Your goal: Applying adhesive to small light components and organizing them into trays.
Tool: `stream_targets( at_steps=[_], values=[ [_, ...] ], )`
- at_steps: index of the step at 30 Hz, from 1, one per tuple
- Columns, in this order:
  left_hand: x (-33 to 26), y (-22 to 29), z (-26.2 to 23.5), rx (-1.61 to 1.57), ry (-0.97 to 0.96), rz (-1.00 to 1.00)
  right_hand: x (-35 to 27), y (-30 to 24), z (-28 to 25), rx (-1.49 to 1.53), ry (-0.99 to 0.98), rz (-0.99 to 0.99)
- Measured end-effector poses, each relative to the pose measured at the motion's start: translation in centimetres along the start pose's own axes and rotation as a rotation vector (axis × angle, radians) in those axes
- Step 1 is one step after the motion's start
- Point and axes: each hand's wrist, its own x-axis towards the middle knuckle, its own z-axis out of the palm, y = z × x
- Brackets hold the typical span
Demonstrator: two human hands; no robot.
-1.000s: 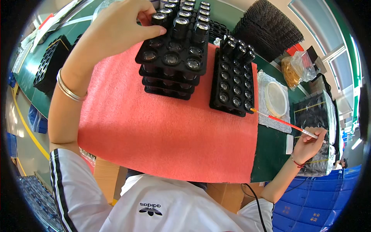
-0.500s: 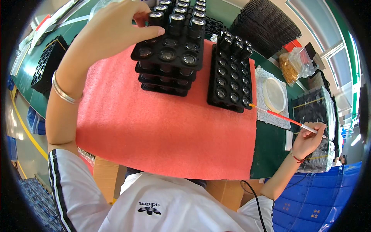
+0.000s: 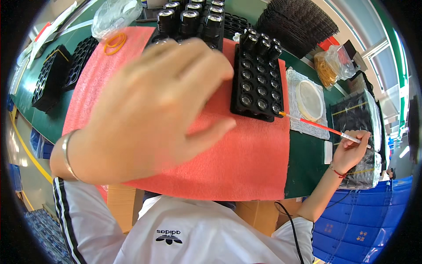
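Note:
My left hand (image 3: 149, 108) is over the left part of the pink foam mat (image 3: 246, 167), blurred, its thumb spread from bent fingers and nothing visible between them. Behind it stand black cylinders with shiny tops (image 3: 190, 27) in a black tray stack, which the hand largely hides. My right hand (image 3: 351, 147), closed, grips the white end of a thin brush (image 3: 317, 126) with a red shaft. Its orange tip meets the near right corner of a second black tray (image 3: 251, 115). Round glassy pieces fill that tray's near holes, and several upright black cylinders (image 3: 263, 46) stand at its far end.
Right of the mat, a round whitish dish (image 3: 309, 101) rests on a cloth. Farther back are a bag of yellow rubber bands (image 3: 326, 72) and a tall stack of black trays (image 3: 294, 26). Loose rubber bands (image 3: 115, 44) and a clear plastic bag (image 3: 115, 16) lie far left.
My left hand has let go of a cylinder at the tray stack and come back toward me over the mat. The right hand still holds the brush at the same tray corner.

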Motion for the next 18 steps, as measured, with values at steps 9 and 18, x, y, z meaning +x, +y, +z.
stream_targets(
  at_steps=[9,18],
  values=[
    [-0.6,0.7,3.3,-0.256,-0.224,0.127,0.3,0.0,-0.1,0.018,0.045,0.021],
    [-0.8,0.5,5.9,-0.222,-0.262,0.097,0.2,-0.1,0.0,-0.019,0.037,0.021]
  ],
)
